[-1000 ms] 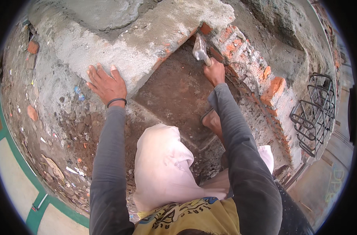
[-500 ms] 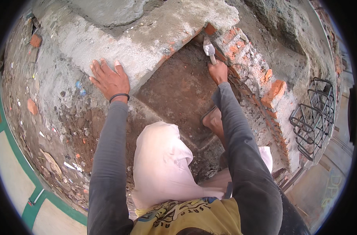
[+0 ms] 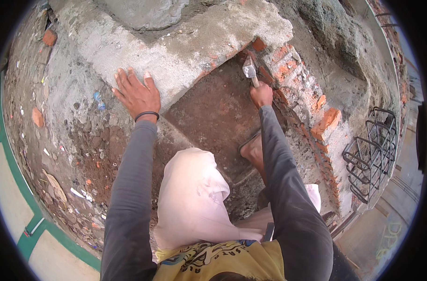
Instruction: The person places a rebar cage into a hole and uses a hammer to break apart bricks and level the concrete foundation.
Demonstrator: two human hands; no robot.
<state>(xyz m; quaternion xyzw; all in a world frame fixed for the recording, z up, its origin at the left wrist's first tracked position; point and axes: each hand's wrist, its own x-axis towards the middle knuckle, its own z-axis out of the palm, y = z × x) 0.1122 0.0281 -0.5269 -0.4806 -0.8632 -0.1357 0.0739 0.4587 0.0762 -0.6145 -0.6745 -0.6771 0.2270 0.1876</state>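
My left hand (image 3: 139,95) lies flat, fingers spread, on the grey mortar-covered top of a low wall (image 3: 176,61). Lower down in the square pit (image 3: 206,110), my right hand (image 3: 261,95) is wrapped round the short handle of what looks like a hammer (image 3: 249,70), its pale, dusty head pointing away from me. That head is close to the inner corner, beside the broken brick wall (image 3: 288,70) on the right. Whether it touches the bricks I cannot tell.
A loose brick piece (image 3: 326,123) sits on the right wall. Farther right lies a bent steel rebar cage (image 3: 370,152). Rubble and litter cover the sloping soil (image 3: 68,145) at left, with a crumpled blue-and-clear plastic piece (image 3: 99,100). My foot (image 3: 251,152) rests in the pit.
The hammer head and my right hand have drawn slightly back from the corner toward me. My left hand stays on the wall. The whole view has shifted a little.
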